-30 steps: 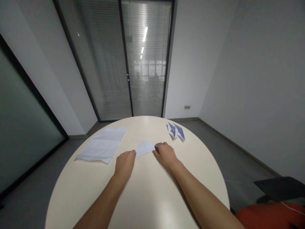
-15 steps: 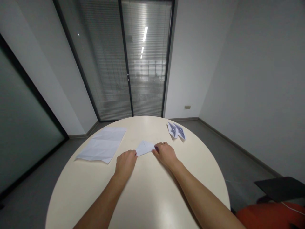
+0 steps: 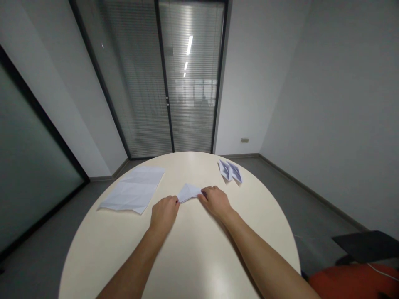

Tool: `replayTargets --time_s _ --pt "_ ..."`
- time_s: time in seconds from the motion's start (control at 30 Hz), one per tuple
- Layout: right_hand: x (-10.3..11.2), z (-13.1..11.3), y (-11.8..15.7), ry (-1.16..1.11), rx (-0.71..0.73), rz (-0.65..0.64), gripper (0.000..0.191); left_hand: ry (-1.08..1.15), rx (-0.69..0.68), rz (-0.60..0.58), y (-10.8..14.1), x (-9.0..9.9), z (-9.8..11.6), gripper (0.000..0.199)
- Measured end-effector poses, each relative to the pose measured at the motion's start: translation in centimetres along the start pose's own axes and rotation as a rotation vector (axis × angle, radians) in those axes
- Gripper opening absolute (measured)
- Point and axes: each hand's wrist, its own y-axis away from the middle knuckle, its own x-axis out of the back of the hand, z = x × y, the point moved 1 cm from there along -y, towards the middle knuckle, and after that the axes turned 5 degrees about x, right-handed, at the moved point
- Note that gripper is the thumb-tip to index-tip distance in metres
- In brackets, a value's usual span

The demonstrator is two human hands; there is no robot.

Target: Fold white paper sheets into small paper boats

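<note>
A small folded piece of white paper [image 3: 188, 192], roughly triangular with its point away from me, is held between my hands near the middle of the round table. My left hand [image 3: 165, 211] is closed on its left corner. The right corner is pinched by my right hand [image 3: 215, 200], thumb and fingers together. The fingertips partly cover both corners. The near edge of the paper looks slightly raised, with layers showing.
A larger creased sheet of white paper [image 3: 134, 189] lies at the left of the cream round table [image 3: 187, 257]. Two folded paper shapes [image 3: 230, 171] stand at the far right. A red chair [image 3: 346, 282] is at the lower right, beyond the table's edge.
The paper's near edge has lifted a little and shows a gap between layers; the crease on its upper face looks different. Both hands have hardly moved and keep their hold.
</note>
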Motion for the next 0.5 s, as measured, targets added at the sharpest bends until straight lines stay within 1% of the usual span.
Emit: replayTargets --time_s 0.13,0.3,0.5 --pt "0.02 0.13 0.02 -0.005 0.033 0.005 0.034 -0.006 0.009 -0.005 -0.04 0.05 -0.07 0.027" --pt "0.12 0.11 0.09 -0.023 0.008 -0.007 0.031 -0.015 0.019 -0.010 0.03 0.13 -0.07 0.028" --pt "0.08 -0.03 0.13 -0.028 -0.008 -0.001 0.023 -0.008 0.012 -0.004 -0.07 -0.01 -0.07 0.028"
